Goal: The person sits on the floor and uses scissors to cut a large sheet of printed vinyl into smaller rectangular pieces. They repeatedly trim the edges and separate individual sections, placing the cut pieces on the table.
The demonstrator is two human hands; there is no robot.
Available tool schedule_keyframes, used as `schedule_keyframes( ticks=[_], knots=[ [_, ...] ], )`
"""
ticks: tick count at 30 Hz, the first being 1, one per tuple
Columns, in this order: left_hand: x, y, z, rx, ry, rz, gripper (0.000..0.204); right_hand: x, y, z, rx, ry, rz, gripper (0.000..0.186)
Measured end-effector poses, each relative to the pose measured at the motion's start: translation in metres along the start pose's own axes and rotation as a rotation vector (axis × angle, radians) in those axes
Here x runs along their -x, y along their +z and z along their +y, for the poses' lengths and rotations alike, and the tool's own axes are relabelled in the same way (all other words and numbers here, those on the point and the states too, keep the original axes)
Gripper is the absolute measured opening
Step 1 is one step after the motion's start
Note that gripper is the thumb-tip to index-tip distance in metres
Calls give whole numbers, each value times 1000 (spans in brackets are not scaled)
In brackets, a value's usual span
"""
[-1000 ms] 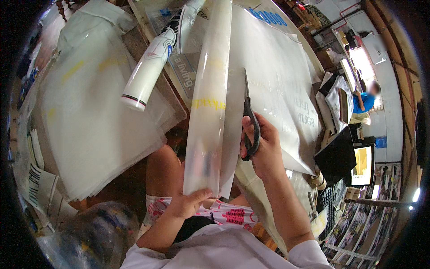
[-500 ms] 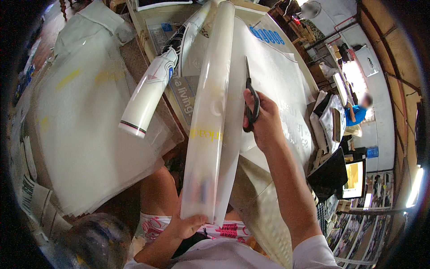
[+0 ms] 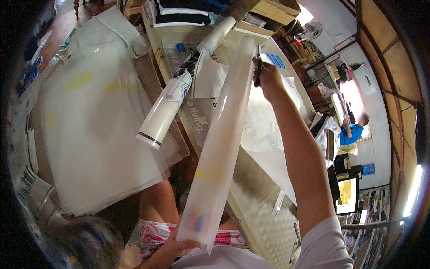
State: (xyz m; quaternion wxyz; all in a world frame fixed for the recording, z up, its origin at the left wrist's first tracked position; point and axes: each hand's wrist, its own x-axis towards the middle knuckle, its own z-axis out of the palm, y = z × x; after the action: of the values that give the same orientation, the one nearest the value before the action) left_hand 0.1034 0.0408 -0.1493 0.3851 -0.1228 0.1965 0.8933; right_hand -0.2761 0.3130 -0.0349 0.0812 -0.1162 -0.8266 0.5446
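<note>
A long roll of translucent film lies slantwise over my lap and the table, with faint yellow print near its lower part. My left hand is closed around its near end, just above my legs. At the roll's far end, my right hand grips black-handled scissors. Their blades point away from me, close along the roll's right edge; whether they touch the film I cannot tell. Under my right forearm spreads a pale sheet with blue marks at its far end.
To the left lies a stack of translucent sheets. Another white roll with black and blue print rests on the table's left side. Folded dark and white cloth lies at the back. On the right are a monitor and a seated person in blue.
My right hand with the scissors has moved away from me, toward the roll's far end. The roll's near end and my left hand sit lower in view. The view itself has shifted.
</note>
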Motion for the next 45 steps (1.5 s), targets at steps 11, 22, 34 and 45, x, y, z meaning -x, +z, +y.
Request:
schedule_keyframes(
  ticks=[11, 22, 34, 45],
  knots=[
    [-16, -25, 8, 205, 131, -255, 71, 109, -106, 4, -260, -215, 41, 26],
    [-56, 30, -64, -445, 438, 83, 79, 403, -192, 110, -248, 7, 421, 50],
    [-67, 161, 26, -1564, 1125, 220, 18, 450, -210, 116, -428, 24, 529, 52],
    [-19, 242, 324, -2281, 1657, 909, 39, 455, -204, 100, -517, 14, 459, 49]
  ],
)
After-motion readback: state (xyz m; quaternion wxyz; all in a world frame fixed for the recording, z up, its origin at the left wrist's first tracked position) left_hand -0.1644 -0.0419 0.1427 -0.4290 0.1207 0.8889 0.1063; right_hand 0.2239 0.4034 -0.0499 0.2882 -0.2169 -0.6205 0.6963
